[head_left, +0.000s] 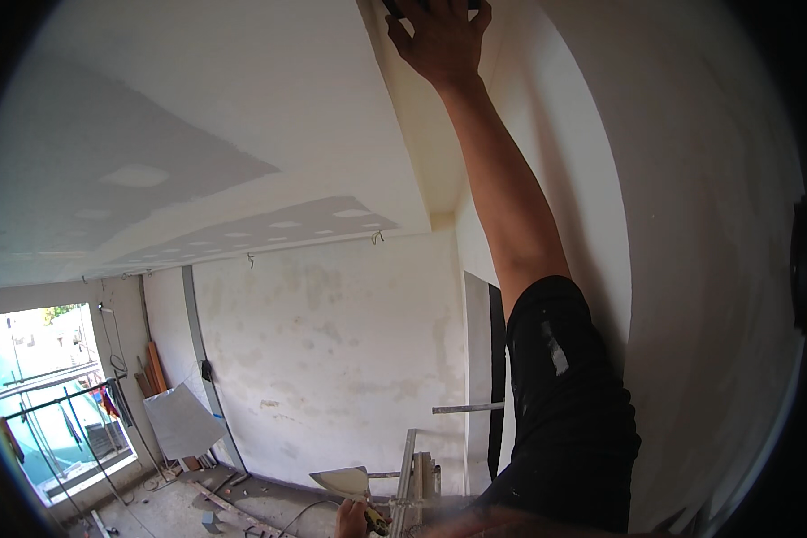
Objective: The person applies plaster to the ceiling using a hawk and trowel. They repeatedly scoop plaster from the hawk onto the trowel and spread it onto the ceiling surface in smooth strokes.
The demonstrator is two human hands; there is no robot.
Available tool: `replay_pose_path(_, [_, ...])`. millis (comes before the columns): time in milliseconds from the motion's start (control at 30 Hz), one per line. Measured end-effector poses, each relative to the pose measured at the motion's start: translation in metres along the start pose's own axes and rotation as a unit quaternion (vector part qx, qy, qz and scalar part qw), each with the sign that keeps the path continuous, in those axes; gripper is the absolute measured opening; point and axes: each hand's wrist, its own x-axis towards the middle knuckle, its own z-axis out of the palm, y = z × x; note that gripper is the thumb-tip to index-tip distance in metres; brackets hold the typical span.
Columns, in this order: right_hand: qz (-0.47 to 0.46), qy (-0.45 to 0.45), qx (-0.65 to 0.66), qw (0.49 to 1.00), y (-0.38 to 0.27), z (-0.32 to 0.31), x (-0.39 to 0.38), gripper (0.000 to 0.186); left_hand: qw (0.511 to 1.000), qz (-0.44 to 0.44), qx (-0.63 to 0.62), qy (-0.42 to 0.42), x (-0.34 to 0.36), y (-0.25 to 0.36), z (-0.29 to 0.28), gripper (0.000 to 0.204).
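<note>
My right arm, in a black sleeve with a white smear, reaches up along the wall. At the upper edge of the view, my right hand point(439, 45) grips a black tool point(394, 7) against the ceiling recess point(417, 117). Most of that tool is cut off, so its kind cannot be made out. Low in the view, my left hand point(351, 517) is closed round a putty knife point(342, 481). Its wide, pale blade points left, and part of a yellow and black handle shows by the fingers.
Metal rails point(407, 480) stand beside the putty knife, with a bar point(466, 409) above them. A patched wall point(332, 350) lies ahead under a partly plastered ceiling point(197, 108). Far left are a window opening point(54, 394), a leaning grey board point(184, 421) and floor debris point(233, 511).
</note>
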Motion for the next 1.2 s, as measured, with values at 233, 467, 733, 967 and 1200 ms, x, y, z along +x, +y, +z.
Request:
replay_pose_path(233, [-0.005, -0.004, -0.011, 1.000, 0.004, 0.007, -0.007, 0.048, 0.999, 0.039, -0.006, -0.025, 0.019, -0.022, -0.016, 0.042])
replay_pose_path(467, [0.004, -0.028, -0.005, 1.000, 0.002, 0.003, -0.017, 0.047, 1.000, 0.009, -0.006, -0.018, 0.016, -0.018, -0.012, 0.039])
replay_pose_path(733, [0.014, -0.052, -0.017, 0.998, 0.004, 0.001, -0.033, 0.045, 0.999, -0.007, -0.014, -0.038, 0.036, -0.041, -0.027, 0.041])
replay_pose_path(967, [0.044, 0.041, 0.006, 0.998, -0.003, -0.012, -0.051, 0.052, 0.999, 0.010, 0.011, -0.031, 0.021, -0.021, -0.011, 0.045])
replay_pose_path(1200, [0.031, 0.049, -0.001, 0.998, -0.010, -0.024, -0.002, 0.050, 0.997, 0.034, -0.021, -0.069, 0.023, -0.026, -0.010, 0.046])
